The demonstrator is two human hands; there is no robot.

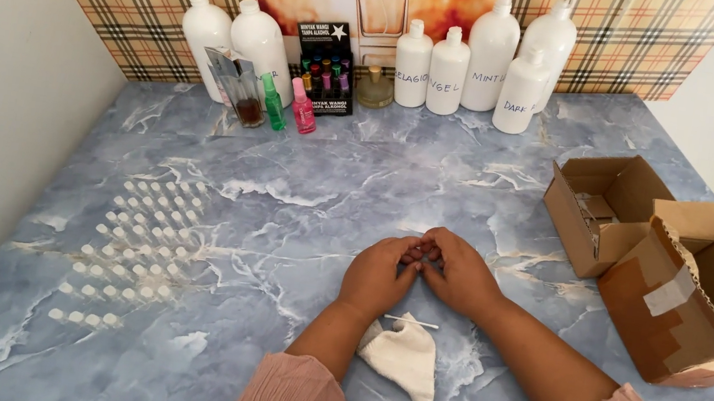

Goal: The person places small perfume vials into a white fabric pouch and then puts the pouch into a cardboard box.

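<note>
hands meet over a tiny piece at mid-table

the blue marbled table (pixel 305 175) fills the view. two open cardboard boxes (pixel 662 259) sit at its right edge, and a row of white bottles (pixel 476 60) lines the back wall beside small coloured bottles (pixel 289 104). to the left, a grid of small clear vials (pixel 140 241) stands upright in rows. a white cloth (pixel 405 359) lies between the forearms, with a thin white stick (pixel 412 323) just above it. the left hand (pixel 376 277) and right hand (pixel 460 274) touch at the fingertips, fingers pinched together around something too small to make out; whatever it is sits hidden in that pinch. this looks like a fitting or assembling step on one small part. any next move would call for a fine, steady grip, since the piece is tiny.
</note>
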